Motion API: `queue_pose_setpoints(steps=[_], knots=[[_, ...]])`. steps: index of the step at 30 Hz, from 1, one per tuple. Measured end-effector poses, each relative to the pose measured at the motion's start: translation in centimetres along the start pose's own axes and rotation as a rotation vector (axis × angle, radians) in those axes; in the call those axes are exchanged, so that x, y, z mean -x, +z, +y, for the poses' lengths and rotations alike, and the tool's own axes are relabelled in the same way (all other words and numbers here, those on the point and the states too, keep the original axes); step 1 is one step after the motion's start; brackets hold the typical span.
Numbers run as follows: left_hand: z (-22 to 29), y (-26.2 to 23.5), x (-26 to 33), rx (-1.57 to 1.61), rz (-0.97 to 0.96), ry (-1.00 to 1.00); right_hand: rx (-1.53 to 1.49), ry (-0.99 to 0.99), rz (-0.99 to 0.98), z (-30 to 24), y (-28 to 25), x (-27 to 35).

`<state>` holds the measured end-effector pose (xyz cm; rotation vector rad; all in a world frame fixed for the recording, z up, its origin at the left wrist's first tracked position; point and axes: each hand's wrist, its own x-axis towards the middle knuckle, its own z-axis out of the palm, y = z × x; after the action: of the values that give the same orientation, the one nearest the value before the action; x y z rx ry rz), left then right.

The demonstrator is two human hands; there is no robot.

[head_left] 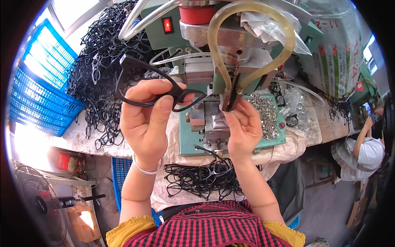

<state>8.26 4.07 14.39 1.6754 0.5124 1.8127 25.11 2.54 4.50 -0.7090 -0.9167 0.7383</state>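
Observation:
My left hand (144,123) is raised left of a green bench machine (188,144), thumb and fingers closed on a black glasses frame (177,94). The frame is tilted, with one large rim toward the left and the other side by the machine. At the machine's middle, just under its upright dark tool (233,94), my right hand (243,133) has thumb and fingertips pinched together. Whatever sits in that pinch is too small or hidden to make out. Loose small metal parts (263,111) are heaped on the green base right of this hand.
A large tangle of black glasses frames (107,74) covers the bench's left, beside blue baskets (45,94). More frames (197,179) lie on my lap side. A yellowish tube (290,39) loops above my right hand. A white sack (335,53) stands right; another person (366,154) sits beyond.

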Motion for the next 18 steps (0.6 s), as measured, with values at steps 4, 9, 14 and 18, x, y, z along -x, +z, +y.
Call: queue_pose_setpoints(steps=[4, 9, 14, 18], knots=[[0.1, 0.0, 0.3, 0.117, -0.043, -0.014, -0.024, 0.078, -0.001, -2.8, 1.0, 0.3], [0.6, -0.8, 2.9, -0.392, -0.478, 0.232, 0.802, -0.184, -0.347, -4.9, -4.5, -1.9], [-1.2, -0.2, 4.4, -0.505, -0.704, 0.363, 1.493, -0.228, -0.145, -0.8, -12.9, -2.6], [-1.9, -0.8, 5.4, -0.408, -0.613, 0.380, 1.397, -0.148, -0.088, 0.2, -14.9, -3.7]])
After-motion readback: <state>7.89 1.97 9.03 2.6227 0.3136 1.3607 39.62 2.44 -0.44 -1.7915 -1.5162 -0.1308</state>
